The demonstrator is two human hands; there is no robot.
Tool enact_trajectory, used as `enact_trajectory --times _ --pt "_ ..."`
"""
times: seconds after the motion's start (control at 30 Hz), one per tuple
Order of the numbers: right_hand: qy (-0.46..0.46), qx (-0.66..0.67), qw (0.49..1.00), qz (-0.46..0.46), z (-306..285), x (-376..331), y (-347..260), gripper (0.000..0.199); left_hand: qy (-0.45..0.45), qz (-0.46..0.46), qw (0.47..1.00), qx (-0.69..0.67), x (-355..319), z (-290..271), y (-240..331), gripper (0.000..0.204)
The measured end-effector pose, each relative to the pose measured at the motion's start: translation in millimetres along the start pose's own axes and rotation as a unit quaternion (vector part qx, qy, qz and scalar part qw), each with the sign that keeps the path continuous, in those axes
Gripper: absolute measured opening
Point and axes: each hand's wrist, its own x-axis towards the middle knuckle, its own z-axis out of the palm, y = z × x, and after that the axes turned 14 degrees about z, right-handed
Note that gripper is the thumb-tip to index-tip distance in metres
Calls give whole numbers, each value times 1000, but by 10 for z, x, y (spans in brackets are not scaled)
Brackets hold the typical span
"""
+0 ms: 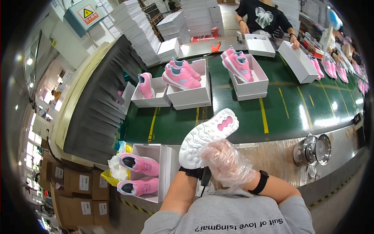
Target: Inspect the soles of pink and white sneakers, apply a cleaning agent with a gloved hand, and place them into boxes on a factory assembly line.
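A sneaker [208,134] is raised over the near belt edge, its white sole with a pink patch turned toward me. My left forearm [180,195] ends right behind its lower end; the sneaker hides the fingers, but it rests in that hand. My right hand [228,162], in a clear plastic glove, is closed and presses on the sole's lower right side. What its curled fingers may hold is hidden. Left of my arm, an open white shoebox [165,171] lies beside two pink sneakers [139,163], which sit partly in it.
A green conveyor belt [233,113] carries open boxes [191,99] with pink sneakers. Metal bowls [311,150] stand right on the plastic-covered ledge [269,158]. Across the belt, a person in black [265,17] handles a box [298,62]. Brown cartons [80,191] are lower left; a dark strip curtain [97,93] hangs left.
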Motion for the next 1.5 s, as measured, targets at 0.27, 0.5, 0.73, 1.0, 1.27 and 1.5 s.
enact_trajectory --times 0.27,0.5,0.73,1.0,1.27,1.5 --pt "-169 -36 985 -17 157 163 -6 37 29 -21 998 -49 238 -316 118 40" --pt "-124 6 992 -25 -51 477 65 30 168 -194 966 15 783 -872 368 44" --pt "93 -28 969 225 -199 220 515 18 88 107 891 432 1773 -1001 2108 26" --pt "61 -143 938 311 -48 138 820 12 -50 133 150 979 2769 -1188 2955 17" --pt "-33 -182 904 384 -34 424 877 14 -171 -59 68 981 3290 -2230 2927 19" --pt "-81 -213 873 431 1 523 1047 15 4 -137 360 923 3556 -2811 2903 26"
